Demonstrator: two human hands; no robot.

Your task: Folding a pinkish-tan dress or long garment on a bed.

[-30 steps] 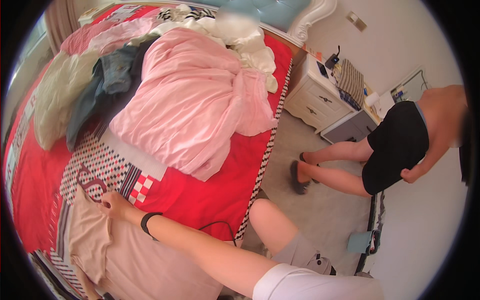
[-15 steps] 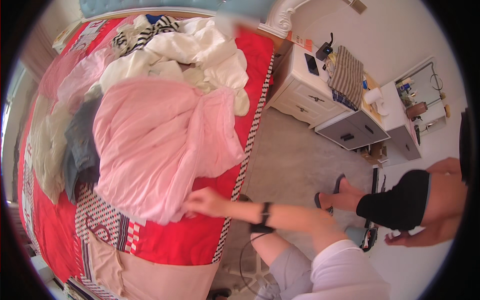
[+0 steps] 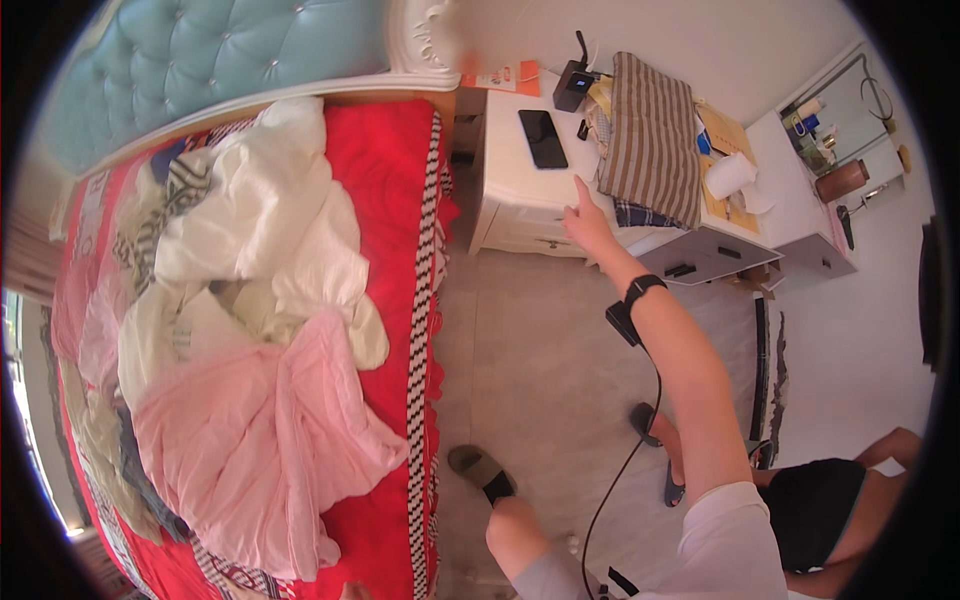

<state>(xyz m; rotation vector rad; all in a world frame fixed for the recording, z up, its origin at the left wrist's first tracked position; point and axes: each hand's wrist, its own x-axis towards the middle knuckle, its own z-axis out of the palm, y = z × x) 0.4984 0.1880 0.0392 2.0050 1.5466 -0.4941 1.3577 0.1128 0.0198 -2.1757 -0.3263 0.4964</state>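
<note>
My right hand [image 3: 588, 222] reaches over the front edge of a white cabinet [image 3: 510, 175], index finger stretched out and thumb apart, nothing in its grasp. Just beyond the fingertip lies a black phone [image 3: 543, 139], which the hand does not visibly touch. A black band [image 3: 643, 289] circles my right wrist, with a dark box and cable hanging below it. At the lower edge, a small patch of skin, likely my left hand [image 3: 353, 591], shows beside the bed; its fingers cannot be made out. A pink garment or cover [image 3: 230, 430] lies bunched on the bed.
White bedding [image 3: 270, 200] is heaped on the red bedspread [image 3: 380, 150]. A striped folded cloth [image 3: 648, 140], a black device [image 3: 573, 86] and a paper roll [image 3: 731, 175] sit on the furniture. A person in black shorts [image 3: 815, 510] stands at right; a slipper [image 3: 482, 472] is on the floor.
My right hand has left the pink cloth and swung over to the cabinet by the phone. The view has shifted toward the headboard and cabinet.
</note>
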